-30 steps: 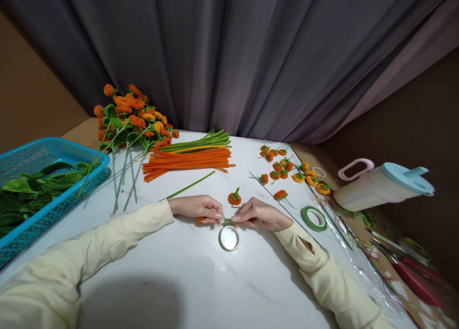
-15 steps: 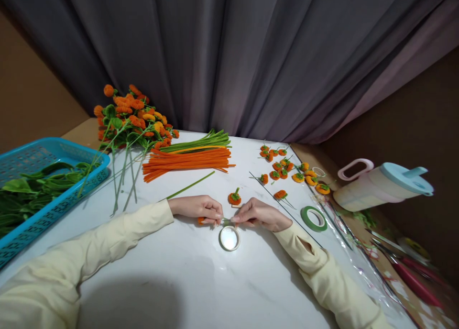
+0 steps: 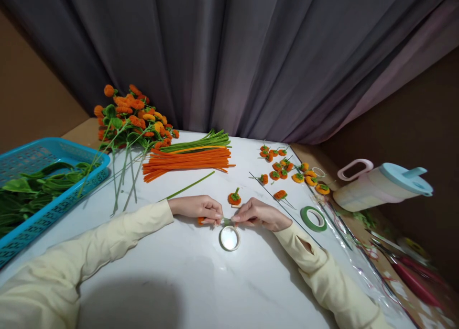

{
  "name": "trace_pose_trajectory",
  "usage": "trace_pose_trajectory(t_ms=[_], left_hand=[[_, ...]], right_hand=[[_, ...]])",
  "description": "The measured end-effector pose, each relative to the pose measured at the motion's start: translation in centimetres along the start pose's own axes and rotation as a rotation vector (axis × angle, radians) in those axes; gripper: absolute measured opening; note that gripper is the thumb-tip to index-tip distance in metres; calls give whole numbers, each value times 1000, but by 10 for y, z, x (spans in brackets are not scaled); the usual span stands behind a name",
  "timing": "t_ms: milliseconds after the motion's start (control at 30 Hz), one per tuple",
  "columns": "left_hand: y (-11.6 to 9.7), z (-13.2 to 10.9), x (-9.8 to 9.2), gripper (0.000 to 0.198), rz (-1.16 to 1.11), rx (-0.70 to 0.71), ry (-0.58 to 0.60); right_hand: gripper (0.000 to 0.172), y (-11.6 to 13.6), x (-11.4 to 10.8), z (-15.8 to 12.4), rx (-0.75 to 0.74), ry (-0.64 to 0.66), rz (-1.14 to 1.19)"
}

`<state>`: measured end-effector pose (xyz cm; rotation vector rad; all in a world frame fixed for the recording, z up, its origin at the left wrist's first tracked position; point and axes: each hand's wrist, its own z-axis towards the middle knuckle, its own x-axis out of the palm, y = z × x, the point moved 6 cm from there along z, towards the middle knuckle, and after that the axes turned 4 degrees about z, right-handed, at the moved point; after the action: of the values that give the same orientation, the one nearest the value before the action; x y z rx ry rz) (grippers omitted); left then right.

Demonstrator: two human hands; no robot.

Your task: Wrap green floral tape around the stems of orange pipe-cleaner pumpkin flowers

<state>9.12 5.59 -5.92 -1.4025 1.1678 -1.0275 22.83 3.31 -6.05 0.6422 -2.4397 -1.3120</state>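
Observation:
Over the middle of the white table, my left hand [image 3: 202, 209] is closed around an orange chenille flower [image 3: 201, 220], mostly hidden by the fingers. From it a short green stem [image 3: 226, 221] reaches across to my right hand [image 3: 258, 214], which pinches the far end between thumb and finger. Whether tape is wrapped on that stem is too small to tell. Just below the fingertips lies a pale tape roll [image 3: 230, 238] on its side. Another orange flower with an upright green stem [image 3: 234, 197] sits just beyond the hands.
Bundled orange pipe cleaners [image 3: 188, 161] and green ones [image 3: 204, 140] lie behind. Finished flowers [image 3: 131, 109] and a blue basket [image 3: 53, 214] of leaves are at left. At right are loose flower heads [image 3: 281, 169], green tape [image 3: 314, 219], a tumbler [image 3: 380, 185] and red-handled pliers [image 3: 412, 276].

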Motion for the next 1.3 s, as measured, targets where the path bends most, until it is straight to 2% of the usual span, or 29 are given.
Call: trace_pose_trajectory(t_ms=[767, 1300], left_hand=[[2, 0, 0, 29, 1, -17, 5], [1, 0, 0, 30, -12, -10, 12]], right_hand=[[26, 1, 2, 1, -9, -14, -5], [30, -2, -2, 2, -4, 47, 14]])
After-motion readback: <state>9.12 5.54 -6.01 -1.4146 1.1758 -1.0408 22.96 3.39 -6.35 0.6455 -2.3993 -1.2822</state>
